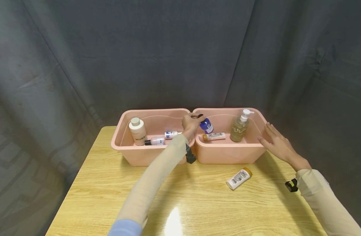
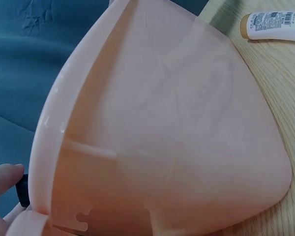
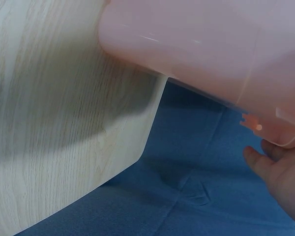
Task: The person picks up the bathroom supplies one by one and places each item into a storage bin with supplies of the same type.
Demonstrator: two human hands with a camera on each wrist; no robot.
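My left hand (image 1: 190, 124) pinches a blue bottle (image 1: 207, 126) by its black cap. The bottle hangs tilted inside the left end of the right pink bin (image 1: 224, 154), above a white tube with an orange-brown cap (image 1: 216, 136). In the left wrist view the bin wall hides most of the bottle, leaving the black cap (image 2: 22, 191) showing at the fingers. My right hand (image 1: 277, 144) rests with extended fingers on that bin's right rim. A pump bottle of greenish liquid (image 1: 238, 130) stands upright in the bin's right part.
The left pink bin (image 1: 145, 157) holds a large white bottle (image 1: 138, 133), a small clear bottle with a black cap (image 1: 157, 141) and a small white-and-blue bottle (image 1: 171, 134). Another white tube (image 1: 238, 179) lies on the wooden table (image 1: 109, 193) in front. Dark curtains (image 1: 157, 59) hang behind.
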